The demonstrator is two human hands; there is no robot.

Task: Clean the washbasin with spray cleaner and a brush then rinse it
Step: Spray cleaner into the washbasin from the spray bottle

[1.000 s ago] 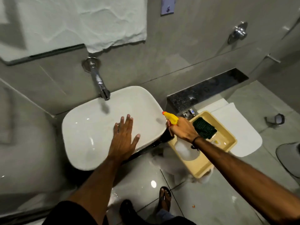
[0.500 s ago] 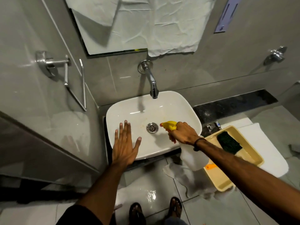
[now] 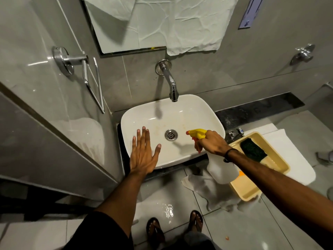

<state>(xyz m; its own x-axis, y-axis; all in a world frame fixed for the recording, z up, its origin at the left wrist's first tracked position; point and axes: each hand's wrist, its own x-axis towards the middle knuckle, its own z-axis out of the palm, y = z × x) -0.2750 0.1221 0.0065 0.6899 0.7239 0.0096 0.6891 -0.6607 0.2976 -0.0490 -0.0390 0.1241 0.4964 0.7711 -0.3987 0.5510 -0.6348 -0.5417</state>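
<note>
the right hand (image 3: 212,143) is closed around the neck of a spray bottle (image 3: 222,168), its yellow nozzle (image 3: 196,132) aimed over the white washbasin (image 3: 180,112) toward the drain (image 3: 171,134). the left hand (image 3: 144,156) is flat and open, fingers spread, over the basin's near-left rim, holding nothing. a dark scrub brush (image 3: 252,149) lies in a yellow tray (image 3: 281,166) just right of the basin.
</note>
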